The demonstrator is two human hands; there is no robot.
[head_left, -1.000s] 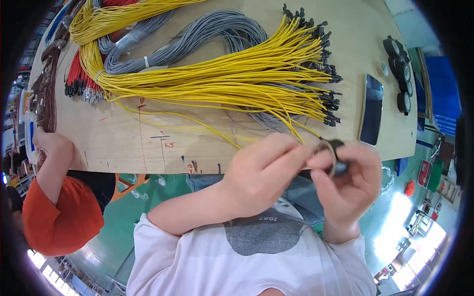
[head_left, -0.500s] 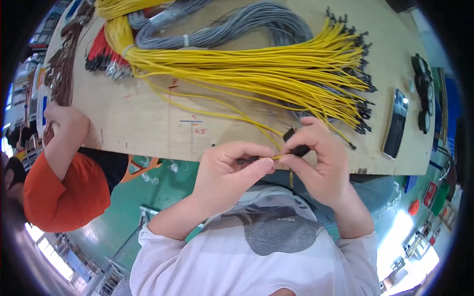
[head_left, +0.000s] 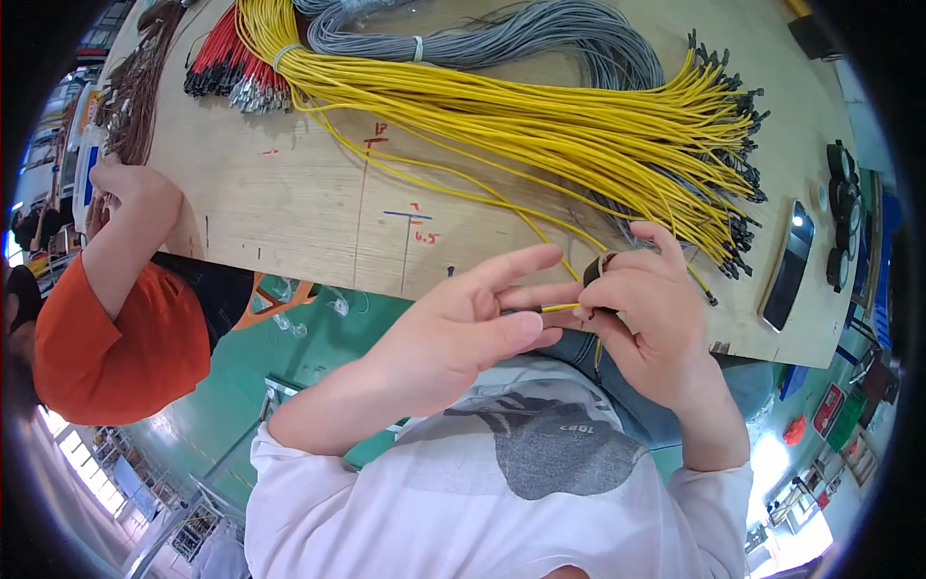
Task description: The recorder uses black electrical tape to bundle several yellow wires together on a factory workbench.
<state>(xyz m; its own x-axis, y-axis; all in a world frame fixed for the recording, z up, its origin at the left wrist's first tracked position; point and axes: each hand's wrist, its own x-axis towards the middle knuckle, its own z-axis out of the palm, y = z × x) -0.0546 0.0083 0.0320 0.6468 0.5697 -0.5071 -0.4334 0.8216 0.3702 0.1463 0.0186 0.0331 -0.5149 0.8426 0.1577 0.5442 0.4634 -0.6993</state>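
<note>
My left hand [head_left: 468, 323] pinches the dark end of a yellow wire [head_left: 559, 308] between thumb and fingers, its index finger stretched away. Close on its right, my right hand [head_left: 656, 299] is curled round a black roll that looks like tape [head_left: 595, 270]. Its fingertips also meet the yellow wire. The fingers partly cover the roll, and whether tape is wound on the wire cannot be made out. Beyond both hands lies a tied bundle of yellow wires [head_left: 502, 106] with black tips fanned out to the right. Some strands loop from it toward my hands.
Behind the yellow bundle are grey wires [head_left: 521, 41], with red wires [head_left: 217, 58] and brown wires [head_left: 140, 87] further left. A phone [head_left: 788, 265] and several black rolls [head_left: 843, 212] lie at the table's right. A co-worker's orange sleeve [head_left: 121, 338] reaches in at left.
My left index finger has lifted and straightened, and more yellow wire shows between my hands. The black roll has turned in my right hand. The whole view has shifted slightly.
</note>
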